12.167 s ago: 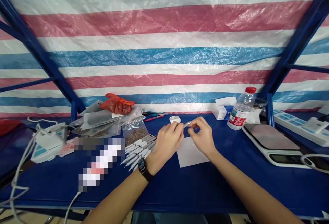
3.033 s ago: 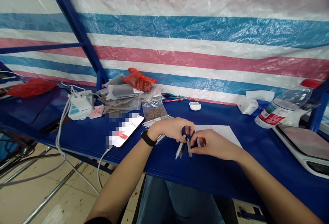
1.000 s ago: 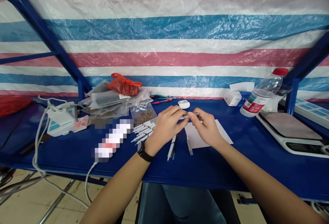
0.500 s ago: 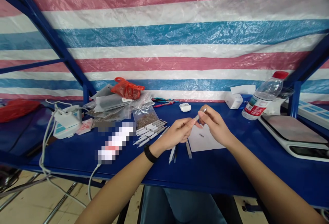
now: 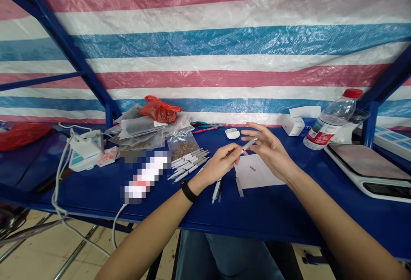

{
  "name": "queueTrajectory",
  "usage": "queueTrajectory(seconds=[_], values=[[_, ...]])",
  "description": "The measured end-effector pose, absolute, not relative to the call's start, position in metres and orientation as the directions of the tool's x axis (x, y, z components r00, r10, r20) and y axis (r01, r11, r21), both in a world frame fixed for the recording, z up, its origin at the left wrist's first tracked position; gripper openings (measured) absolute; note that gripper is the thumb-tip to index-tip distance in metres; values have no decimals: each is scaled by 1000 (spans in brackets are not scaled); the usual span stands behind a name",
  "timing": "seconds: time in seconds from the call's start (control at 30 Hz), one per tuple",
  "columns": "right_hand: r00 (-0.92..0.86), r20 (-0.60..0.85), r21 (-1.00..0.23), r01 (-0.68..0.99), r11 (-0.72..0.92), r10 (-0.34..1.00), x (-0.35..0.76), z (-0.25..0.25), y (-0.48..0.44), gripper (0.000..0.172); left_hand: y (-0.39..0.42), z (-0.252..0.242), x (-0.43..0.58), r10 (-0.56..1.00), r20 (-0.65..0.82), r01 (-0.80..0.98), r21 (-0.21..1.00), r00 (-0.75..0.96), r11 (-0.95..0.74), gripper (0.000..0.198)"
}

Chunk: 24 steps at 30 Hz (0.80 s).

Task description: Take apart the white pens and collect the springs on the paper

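Between thumb and fingers my left hand (image 5: pixel 221 164) grips a grey-and-white pen (image 5: pixel 249 143), its metallic tip pointing up and to the right. My right hand (image 5: pixel 271 149) is open just beyond that tip, fingers spread; whether the thumb touches the pen I cannot tell. Below the hands lies a white paper sheet (image 5: pixel 260 175) with a small dark mark. A grey pen part (image 5: pixel 239 187) rests at its left edge, and a white pen (image 5: pixel 215 192) with a thin dark piece lies further left. Several white pens (image 5: pixel 189 164) sit in a pile beyond my left wrist.
Plastic bags (image 5: pixel 141 130), one with brown bits (image 5: pixel 184 148), and a red bag (image 5: pixel 161 109) lie at the back left. A white case (image 5: pixel 232 133) stands behind my hands. At right are a bottle (image 5: pixel 332 121), a small box (image 5: pixel 293 125) and a scale (image 5: pixel 369 164). Cables (image 5: pixel 56 186) hang left.
My right hand has let go of the pen and spread its fingers. The pen stays in my left hand, with more of its length showing.
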State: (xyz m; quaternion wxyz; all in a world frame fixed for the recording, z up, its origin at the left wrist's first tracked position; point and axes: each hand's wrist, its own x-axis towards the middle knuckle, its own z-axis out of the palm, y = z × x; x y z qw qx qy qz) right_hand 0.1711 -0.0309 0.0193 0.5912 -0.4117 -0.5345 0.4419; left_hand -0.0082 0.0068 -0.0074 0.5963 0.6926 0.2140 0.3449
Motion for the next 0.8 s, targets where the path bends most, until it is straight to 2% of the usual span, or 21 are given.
queueTrajectory(seconds=[0.1,0.27,0.4,0.5,0.6,0.8], values=[[87,243,-969,-14,246,966,171,19,-30,52,5,-6,-8,719,203,-104,978,665,-180,42],[9,231,-967,-104,231,973,172,21,-31,63,2,-2,-7,735,197,-73,977,649,-198,37],[62,192,-980,-41,195,979,171,20,-31,53,2,-2,-8,742,175,-40,980,647,-196,37],[42,148,-982,-111,152,988,172,20,-30,56,3,-2,-8,741,170,-52,982,649,-180,42],[-12,173,-972,-166,169,985,173,22,-32,58,3,-1,-9,716,168,-78,984,678,-157,45],[111,158,-985,-58,165,981,171,22,-30,55,4,-2,-10,724,179,-43,978,666,-202,41]])
